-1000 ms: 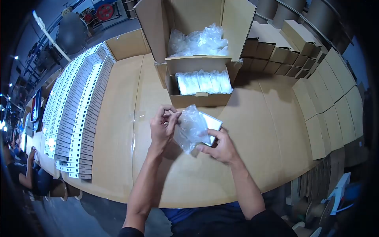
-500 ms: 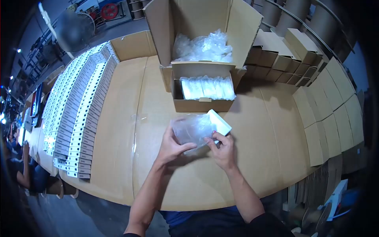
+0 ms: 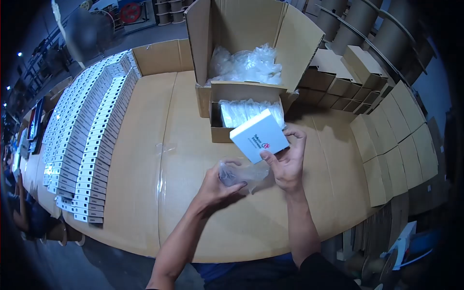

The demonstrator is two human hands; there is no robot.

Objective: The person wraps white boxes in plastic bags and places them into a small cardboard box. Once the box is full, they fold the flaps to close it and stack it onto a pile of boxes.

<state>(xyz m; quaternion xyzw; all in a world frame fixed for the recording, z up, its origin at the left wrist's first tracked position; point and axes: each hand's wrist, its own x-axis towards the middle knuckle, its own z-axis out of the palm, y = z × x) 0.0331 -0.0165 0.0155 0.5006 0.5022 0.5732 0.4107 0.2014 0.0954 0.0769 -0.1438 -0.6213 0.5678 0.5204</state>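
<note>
My right hand holds a small white box with a red logo, lifted clear of its wrapper. My left hand grips the crumpled clear plastic bag just below the box. Both hands hover over the cardboard-covered table, right in front of a small open carton filled with more bagged white boxes. Behind it stands a large open carton holding loose plastic bags.
Long rows of white boxes run along the table's left side. Folded brown cartons are stacked along the right and back right. A person sits at the far left edge.
The white box has come out of the plastic bag and risen with my right hand. My left hand has bunched the empty bag below it.
</note>
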